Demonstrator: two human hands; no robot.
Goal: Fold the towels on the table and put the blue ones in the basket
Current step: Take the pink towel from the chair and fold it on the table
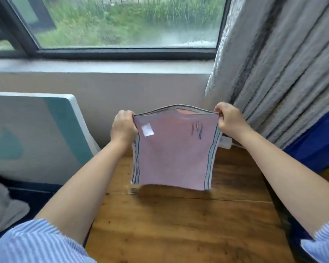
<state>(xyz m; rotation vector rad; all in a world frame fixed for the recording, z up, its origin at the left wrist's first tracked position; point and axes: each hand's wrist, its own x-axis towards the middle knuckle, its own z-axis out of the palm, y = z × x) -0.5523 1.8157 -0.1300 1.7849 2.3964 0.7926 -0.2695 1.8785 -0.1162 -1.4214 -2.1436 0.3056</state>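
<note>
Towel (174,149) first: pink, with striped borders down both side edges, a white label near its upper left corner and a few small dark marks near the upper right. It hangs in the air over the far part of the wooden table (179,224), doubled over so that a second layer shows along the top edge, and its lower edge looks to hang just clear of the wood, above its own shadow. My left hand (123,127) grips the top left corner with curled fingers, and my right hand (228,120) pinches the top right corner; the two hands are held apart, so the top edge runs stretched between them. Both my forearms are bare, with blue-and-white striped sleeves (36,242) at the near edge of the view. A white object (226,142) lies on the table behind the towel's right side; I cannot tell what it is. Grey curtains (283,73) hang to the right, a window (122,25) looks out on greenery ahead, and a white and teal panel (36,133) leans to the left.
</note>
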